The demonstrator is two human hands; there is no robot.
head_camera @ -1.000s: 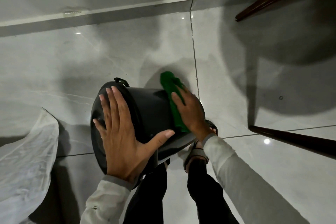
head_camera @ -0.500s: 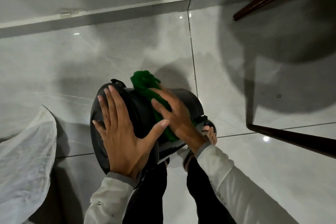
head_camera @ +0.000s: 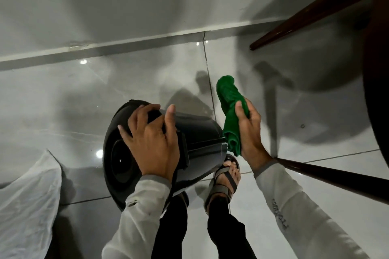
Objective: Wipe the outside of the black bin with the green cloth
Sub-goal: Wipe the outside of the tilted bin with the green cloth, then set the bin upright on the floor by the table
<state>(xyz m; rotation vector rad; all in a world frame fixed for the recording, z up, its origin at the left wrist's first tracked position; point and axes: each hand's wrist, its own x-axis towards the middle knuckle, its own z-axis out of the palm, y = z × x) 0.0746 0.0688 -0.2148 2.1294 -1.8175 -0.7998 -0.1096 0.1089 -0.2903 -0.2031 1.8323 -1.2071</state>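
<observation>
The black bin [head_camera: 202, 139] is tipped on its side above the tiled floor, its round end facing left toward me. My left hand [head_camera: 151, 143] grips that end, fingers curled over its edge and thumb on the side wall. My right hand [head_camera: 250, 132] holds the bunched green cloth [head_camera: 230, 111] just right of the bin, lifted off its wall; the cloth's lower end hangs close to the bin's far rim.
Dark wooden furniture legs [head_camera: 328, 178] cross the right side, with another leg [head_camera: 311, 12] at top right. A white plastic sheet [head_camera: 27, 202] lies at lower left. My sandalled foot [head_camera: 227, 176] stands under the bin. The wall skirting [head_camera: 126, 44] runs behind.
My right hand lifted the cloth off the bin's side and moved right. My left hand went from flat on the bin's end to curled over its edge. The view shifted down.
</observation>
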